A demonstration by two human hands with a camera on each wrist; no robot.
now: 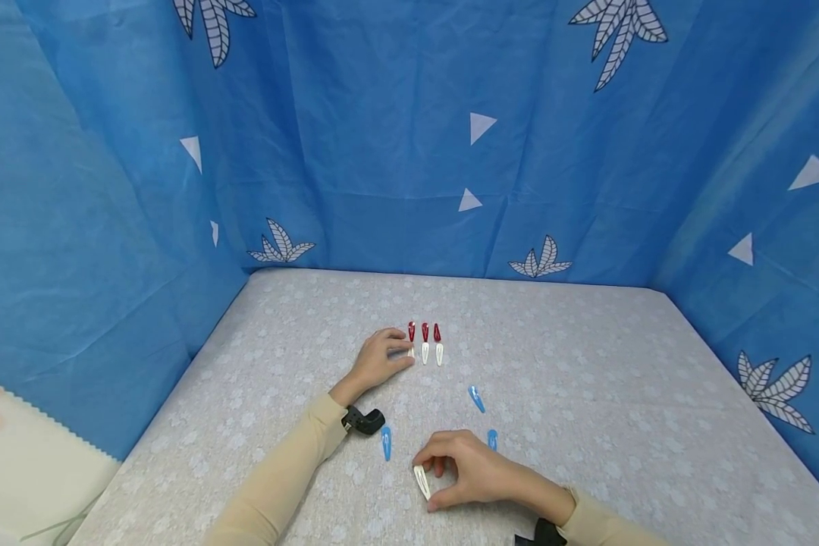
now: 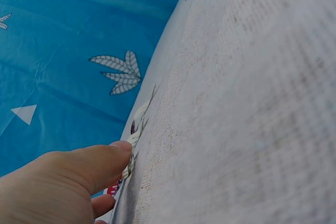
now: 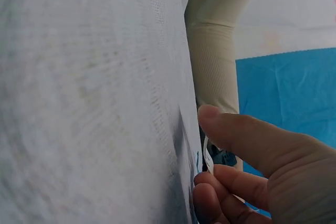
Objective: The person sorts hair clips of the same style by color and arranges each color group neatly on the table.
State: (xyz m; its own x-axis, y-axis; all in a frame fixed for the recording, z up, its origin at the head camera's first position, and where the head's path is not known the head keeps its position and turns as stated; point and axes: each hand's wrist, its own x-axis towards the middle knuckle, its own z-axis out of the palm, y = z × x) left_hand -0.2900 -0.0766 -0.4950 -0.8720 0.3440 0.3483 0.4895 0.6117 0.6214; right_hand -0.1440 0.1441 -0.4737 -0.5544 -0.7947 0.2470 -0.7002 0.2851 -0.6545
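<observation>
White hair clip (image 1: 421, 482) is pinched by the right hand (image 1: 469, 467), near a blue clip (image 1: 386, 444), in the head view; another white clip (image 1: 412, 352) is gripped by the left hand (image 1: 378, 359). From the left wrist, clips are seen at the thumb (image 2: 97, 165); from the right, the first is seen edge-on.

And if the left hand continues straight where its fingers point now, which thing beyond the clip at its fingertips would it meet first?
Probably the middle white clip, if the left hand moves low along the table; its exact height is hard to judge.
</observation>
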